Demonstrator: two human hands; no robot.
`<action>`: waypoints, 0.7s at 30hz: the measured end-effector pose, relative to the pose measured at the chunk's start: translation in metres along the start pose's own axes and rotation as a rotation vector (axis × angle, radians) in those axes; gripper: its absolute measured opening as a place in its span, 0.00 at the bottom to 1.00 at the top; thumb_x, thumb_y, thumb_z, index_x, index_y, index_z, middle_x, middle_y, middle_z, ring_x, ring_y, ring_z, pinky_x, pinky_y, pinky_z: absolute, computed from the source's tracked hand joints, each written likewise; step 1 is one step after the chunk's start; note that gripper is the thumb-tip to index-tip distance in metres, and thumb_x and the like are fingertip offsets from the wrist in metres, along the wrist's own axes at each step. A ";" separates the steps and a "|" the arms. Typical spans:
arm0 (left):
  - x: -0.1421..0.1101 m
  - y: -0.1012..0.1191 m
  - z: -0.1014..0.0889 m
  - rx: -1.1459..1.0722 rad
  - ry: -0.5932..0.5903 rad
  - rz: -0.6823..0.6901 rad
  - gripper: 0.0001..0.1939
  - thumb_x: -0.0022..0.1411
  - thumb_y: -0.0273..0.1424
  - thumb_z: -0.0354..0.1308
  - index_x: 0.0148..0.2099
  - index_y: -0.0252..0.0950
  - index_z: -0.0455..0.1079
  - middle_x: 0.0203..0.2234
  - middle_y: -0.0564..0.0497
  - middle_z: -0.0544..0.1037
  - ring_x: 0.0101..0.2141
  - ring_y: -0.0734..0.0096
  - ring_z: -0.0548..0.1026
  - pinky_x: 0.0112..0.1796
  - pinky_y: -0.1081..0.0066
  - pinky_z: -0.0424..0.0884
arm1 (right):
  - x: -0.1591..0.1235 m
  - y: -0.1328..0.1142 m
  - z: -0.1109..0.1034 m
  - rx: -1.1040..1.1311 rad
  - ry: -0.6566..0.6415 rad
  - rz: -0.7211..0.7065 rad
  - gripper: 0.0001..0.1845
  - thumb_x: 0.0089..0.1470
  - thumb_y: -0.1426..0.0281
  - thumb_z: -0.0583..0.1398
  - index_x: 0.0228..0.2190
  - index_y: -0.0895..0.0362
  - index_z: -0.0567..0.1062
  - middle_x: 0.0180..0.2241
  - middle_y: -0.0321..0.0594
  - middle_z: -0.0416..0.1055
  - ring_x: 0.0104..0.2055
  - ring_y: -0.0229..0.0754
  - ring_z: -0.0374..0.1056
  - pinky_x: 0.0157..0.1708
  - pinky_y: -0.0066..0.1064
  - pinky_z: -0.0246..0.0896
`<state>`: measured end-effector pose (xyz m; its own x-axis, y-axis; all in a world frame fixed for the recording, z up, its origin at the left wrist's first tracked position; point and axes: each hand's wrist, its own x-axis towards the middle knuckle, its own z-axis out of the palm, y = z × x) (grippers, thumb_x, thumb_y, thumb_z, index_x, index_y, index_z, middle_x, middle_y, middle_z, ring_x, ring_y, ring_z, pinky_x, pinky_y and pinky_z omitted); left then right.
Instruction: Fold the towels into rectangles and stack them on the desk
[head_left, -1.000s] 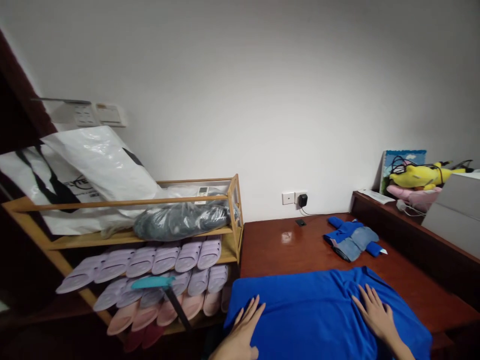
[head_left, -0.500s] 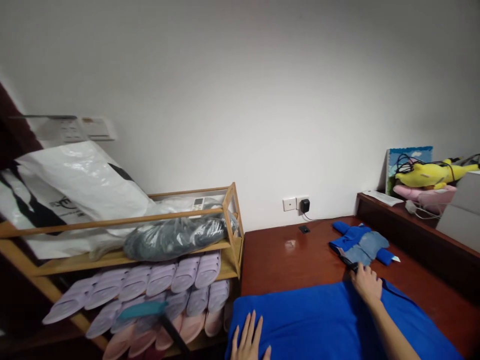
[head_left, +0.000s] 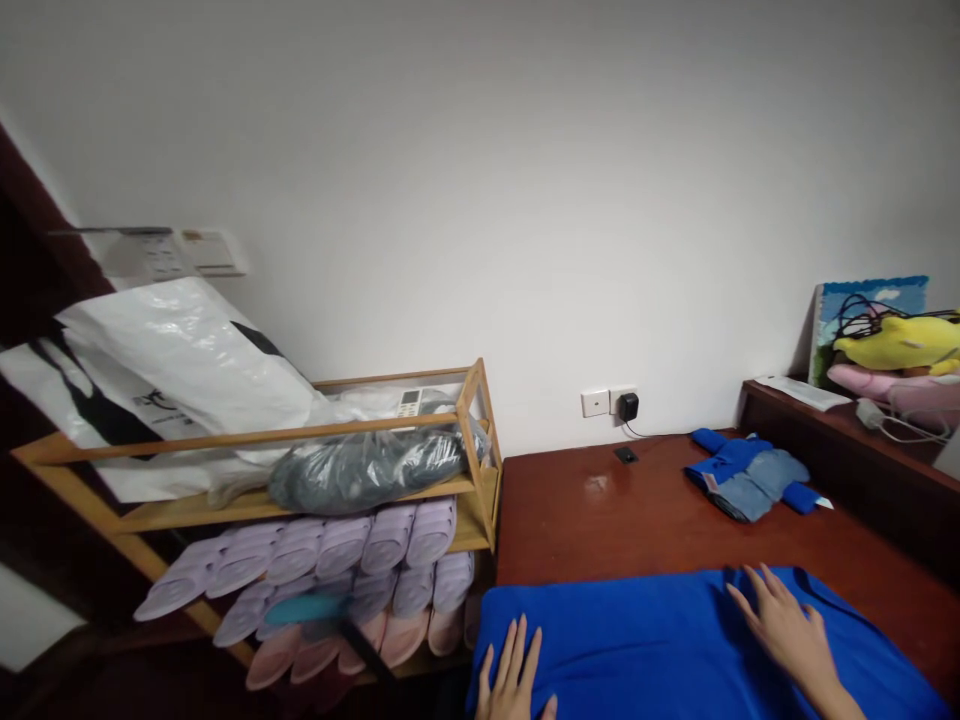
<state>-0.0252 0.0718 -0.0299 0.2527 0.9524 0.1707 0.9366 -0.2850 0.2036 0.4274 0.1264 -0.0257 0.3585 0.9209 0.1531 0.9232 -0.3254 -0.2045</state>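
Observation:
A large piece of blue fabric [head_left: 645,650] lies spread over the near part of the reddish-brown tabletop [head_left: 570,520]; its lower part runs out of view. On its left side rests my left hand [head_left: 514,675], fingers stretched out. My right hand [head_left: 791,625] is at the fabric's right part near the far edge, palm down with fingers apart and nothing held. Beyond the right hand, a small blue garment with greyish-blue denim-like cloth [head_left: 757,475] lies bunched on the tabletop, apart from both hands.
Left of the table stands a wooden rack [head_left: 480,480] with several lilac slippers [head_left: 345,545], pink slippers [head_left: 405,635], a white bag [head_left: 187,360] and a remote [head_left: 409,403]. A black plug [head_left: 628,406] sits in the wall. At right, a raised ledge holds a yellow plush toy [head_left: 900,345].
My right hand has let go of the dark edge at the fabric's far side and spread its fingers on the fabric. The left hand stays flat. The whole view has shifted slightly left.

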 end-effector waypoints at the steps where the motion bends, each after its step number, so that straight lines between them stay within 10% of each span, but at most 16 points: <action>1: 0.001 0.000 -0.008 -0.017 -0.028 0.032 0.37 0.52 0.33 0.55 0.65 0.47 0.51 0.63 0.50 0.51 0.61 0.52 0.54 0.58 0.49 0.52 | -0.021 0.012 0.003 -0.026 0.024 -0.005 0.39 0.51 0.47 0.40 0.56 0.54 0.61 0.60 0.51 0.57 0.61 0.55 0.52 0.52 0.55 0.51; 7: 0.024 0.014 -0.063 -0.031 -0.064 0.053 0.21 0.62 0.40 0.47 0.55 0.42 0.66 0.55 0.45 0.68 0.54 0.57 0.66 0.53 0.56 0.62 | -0.083 0.091 -0.004 -0.127 0.128 0.193 0.37 0.50 0.49 0.40 0.51 0.55 0.68 0.46 0.56 0.69 0.47 0.63 0.66 0.42 0.53 0.60; 15: 0.051 0.005 -0.041 0.013 -0.167 0.085 0.28 0.66 0.39 0.40 0.66 0.41 0.46 0.65 0.50 0.48 0.63 0.62 0.47 0.60 0.54 0.48 | -0.007 0.132 -0.012 -0.003 -0.127 0.215 0.38 0.47 0.48 0.42 0.55 0.51 0.65 0.60 0.47 0.57 0.56 0.62 0.59 0.51 0.56 0.53; 21: 0.076 -0.001 -0.052 0.044 -0.325 0.014 0.29 0.64 0.40 0.40 0.66 0.42 0.48 0.65 0.50 0.47 0.64 0.64 0.46 0.60 0.53 0.46 | 0.004 0.105 -0.018 0.021 -0.120 0.255 0.43 0.48 0.42 0.40 0.58 0.51 0.59 0.64 0.45 0.48 0.60 0.64 0.51 0.53 0.57 0.48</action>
<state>-0.0197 0.1386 0.0328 0.3229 0.9353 -0.1448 0.9404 -0.2999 0.1605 0.5281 0.0922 -0.0294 0.5584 0.8293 -0.0210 0.8019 -0.5461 -0.2423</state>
